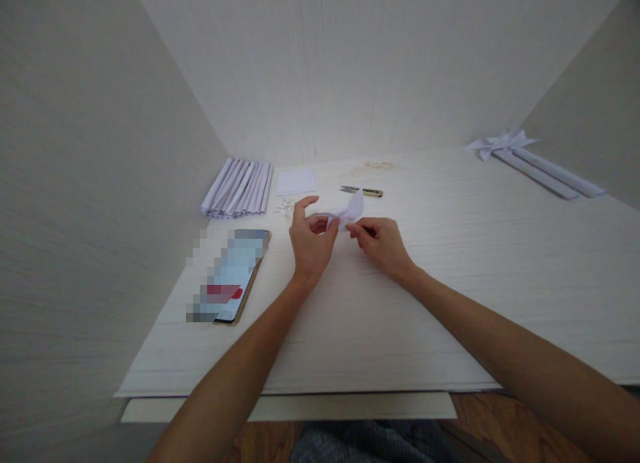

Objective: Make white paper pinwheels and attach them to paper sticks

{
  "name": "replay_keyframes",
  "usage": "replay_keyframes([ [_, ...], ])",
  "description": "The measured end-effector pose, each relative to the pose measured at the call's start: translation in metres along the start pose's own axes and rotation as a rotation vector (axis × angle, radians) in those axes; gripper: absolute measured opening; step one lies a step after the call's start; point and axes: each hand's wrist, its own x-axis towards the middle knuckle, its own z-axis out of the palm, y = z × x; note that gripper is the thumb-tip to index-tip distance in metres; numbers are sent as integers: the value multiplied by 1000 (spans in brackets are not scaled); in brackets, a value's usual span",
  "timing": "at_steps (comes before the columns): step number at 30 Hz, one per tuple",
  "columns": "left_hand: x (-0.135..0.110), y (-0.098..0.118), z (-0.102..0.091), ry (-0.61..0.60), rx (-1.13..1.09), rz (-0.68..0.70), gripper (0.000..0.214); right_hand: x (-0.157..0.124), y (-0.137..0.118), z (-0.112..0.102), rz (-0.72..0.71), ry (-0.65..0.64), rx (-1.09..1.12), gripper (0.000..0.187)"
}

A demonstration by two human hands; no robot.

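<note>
A folded white paper piece (354,206) with a raised pointed flap is held above the table in front of me. My left hand (313,239) pinches its left side between thumb and fingers, with the index finger lifted away. At the paper's lower right edge, my right hand (383,243) has thumb and index finger pressed together. Whether a small item is also between those right fingertips is too fine to see. Just behind the paper lie thread snips (373,193), their blades pointing left.
Several rolled paper sticks (240,188) are bunched at the left, beside white paper squares (296,181) and a small pile of thin bits (286,208). A phone (240,269) lies nearer. Paper pinwheels (503,143) on rolled sticks rest far right. Walls (350,69) enclose the table.
</note>
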Motion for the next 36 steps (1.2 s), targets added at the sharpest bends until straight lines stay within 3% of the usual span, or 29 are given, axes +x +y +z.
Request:
replay_keyframes([
  [36,2,-2,-4,-97,28,34,42,1,2,0,60,-41,72,29],
])
